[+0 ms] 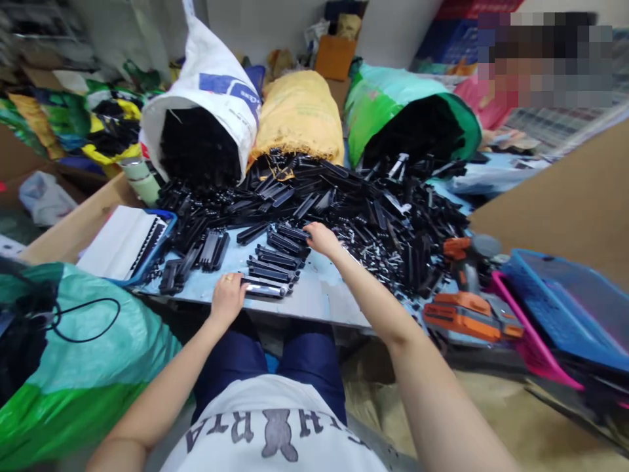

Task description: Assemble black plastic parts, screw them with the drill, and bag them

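My left hand (228, 296) is closed on the left end of a long black plastic piece (265, 288), the nearest of a row by the table's front edge. Farther back, my right hand (322, 238) has its fingers closed at the right end of another black strip (293, 232) at the far end of the same row. Between the hands, several similar black pieces (275, 257) lie side by side, roughly parallel. Left of the row stands a bundle of black strips (215, 250). Small metal screws (363, 252) are scattered to the right of my right hand.
Black parts heap up before a white sack (226, 78), a yellow sack (299, 111) and a green sack (361, 105). An orange cordless drill (462, 311) lies right, beside a blue basket (565, 301). A blue tray (170, 229) sits left. Another person is at the back right.
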A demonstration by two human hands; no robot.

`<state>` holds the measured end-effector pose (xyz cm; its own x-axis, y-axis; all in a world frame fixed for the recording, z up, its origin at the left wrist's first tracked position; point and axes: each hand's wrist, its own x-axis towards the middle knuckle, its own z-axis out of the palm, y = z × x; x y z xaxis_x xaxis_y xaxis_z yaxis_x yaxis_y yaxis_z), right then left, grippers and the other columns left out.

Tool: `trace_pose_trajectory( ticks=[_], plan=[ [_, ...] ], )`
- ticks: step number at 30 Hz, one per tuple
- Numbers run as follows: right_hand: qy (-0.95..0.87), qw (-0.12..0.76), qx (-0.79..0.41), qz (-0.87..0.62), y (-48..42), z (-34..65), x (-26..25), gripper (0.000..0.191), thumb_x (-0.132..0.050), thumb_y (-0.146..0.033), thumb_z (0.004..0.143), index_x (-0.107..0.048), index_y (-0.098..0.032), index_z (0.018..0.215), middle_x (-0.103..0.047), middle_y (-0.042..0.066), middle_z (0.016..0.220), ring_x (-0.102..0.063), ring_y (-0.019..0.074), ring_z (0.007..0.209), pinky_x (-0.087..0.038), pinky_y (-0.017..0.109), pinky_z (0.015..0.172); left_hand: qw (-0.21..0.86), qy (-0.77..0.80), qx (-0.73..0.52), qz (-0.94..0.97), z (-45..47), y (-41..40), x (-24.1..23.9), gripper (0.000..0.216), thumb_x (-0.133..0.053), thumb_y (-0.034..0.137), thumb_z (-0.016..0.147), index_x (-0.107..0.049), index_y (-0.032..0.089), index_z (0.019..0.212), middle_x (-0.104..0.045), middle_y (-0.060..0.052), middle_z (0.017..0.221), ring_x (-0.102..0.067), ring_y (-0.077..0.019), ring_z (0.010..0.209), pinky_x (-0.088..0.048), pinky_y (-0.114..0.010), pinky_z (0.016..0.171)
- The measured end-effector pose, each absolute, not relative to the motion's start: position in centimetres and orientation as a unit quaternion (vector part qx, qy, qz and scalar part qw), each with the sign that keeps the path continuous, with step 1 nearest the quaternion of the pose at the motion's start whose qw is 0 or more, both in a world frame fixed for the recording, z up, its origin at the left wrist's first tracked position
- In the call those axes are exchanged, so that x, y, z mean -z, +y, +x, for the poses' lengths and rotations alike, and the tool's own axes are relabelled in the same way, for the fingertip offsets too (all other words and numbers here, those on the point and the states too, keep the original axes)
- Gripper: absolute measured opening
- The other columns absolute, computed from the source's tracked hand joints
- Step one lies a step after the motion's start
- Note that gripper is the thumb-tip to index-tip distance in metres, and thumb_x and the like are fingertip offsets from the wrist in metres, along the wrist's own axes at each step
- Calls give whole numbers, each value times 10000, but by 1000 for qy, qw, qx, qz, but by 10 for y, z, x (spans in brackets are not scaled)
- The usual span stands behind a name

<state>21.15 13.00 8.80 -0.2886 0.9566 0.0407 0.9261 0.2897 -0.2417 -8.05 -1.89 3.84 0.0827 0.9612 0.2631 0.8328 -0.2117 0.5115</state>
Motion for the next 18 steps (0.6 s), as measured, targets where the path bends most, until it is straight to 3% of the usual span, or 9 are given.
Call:
trace_pose_trajectory(
  ticks=[2, 5, 8, 13, 15, 18],
  plan=[
    [-815, 55, -110, -567, 151, 181, -80, 389, -558, -105, 764, -613, -146, 1146, -605, 126, 1166, -523, 235, 1114, -389, 297, 954, 224, 647, -325, 653, -67, -35, -45, 233, -551, 326, 839, -604, 165, 999, -640, -121, 948, -602, -261, 919, -454, -415, 887],
    [-826, 33, -127, -547, 170, 172, -84, 416, -602, -125, 730, -618, -133, 1146, -649, 113, 1082, -579, 225, 1012, -420, 279, 902, 529, 616, -339, 476, -51, -61, -47, 291, -644, 383, 776, -594, 173, 970, -651, -86, 859, -637, -209, 763, -506, -365, 775],
    [-836, 15, -160, -524, 183, 177, -97, 461, -653, -224, 720, -603, -170, 1175, -665, 63, 1039, -608, 196, 929, -451, 260, 847, 732, 527, -362, 233, -42, -69, -45, 413, -710, 399, 727, -559, 148, 1019, -631, -148, 1031, -648, -234, 890, -517, -380, 803],
    [-746, -27, -390, -539, 189, 159, -95, 912, -790, -551, 534, -516, -123, 1291, -535, 157, 1290, -521, 285, 1146, -397, 322, 984, 724, 526, -446, -3, -26, -36, -47, 404, -715, 396, 731, -578, 112, 983, -559, -216, 1179, -548, -285, 1150, -462, -370, 941],
    [-729, -33, -416, -542, 184, 148, -86, 928, -742, -643, 543, -531, -112, 1275, -488, 174, 1341, -468, 303, 1211, -366, 342, 1017, 720, 521, -458, -26, -18, -22, -48, 348, -702, 370, 746, -599, 123, 970, -617, -179, 1104, -591, -265, 1092, -472, -352, 927],
    [-722, -62, -449, -522, 167, 138, -76, 796, -692, -676, 589, -601, -145, 1176, -560, 147, 1262, -511, 292, 1158, -422, 361, 949, 711, 471, -521, -24, -5, -16, -45, 285, -708, 307, 739, -624, 132, 947, -684, -119, 947, -665, -235, 907, -523, -352, 836]
  ],
)
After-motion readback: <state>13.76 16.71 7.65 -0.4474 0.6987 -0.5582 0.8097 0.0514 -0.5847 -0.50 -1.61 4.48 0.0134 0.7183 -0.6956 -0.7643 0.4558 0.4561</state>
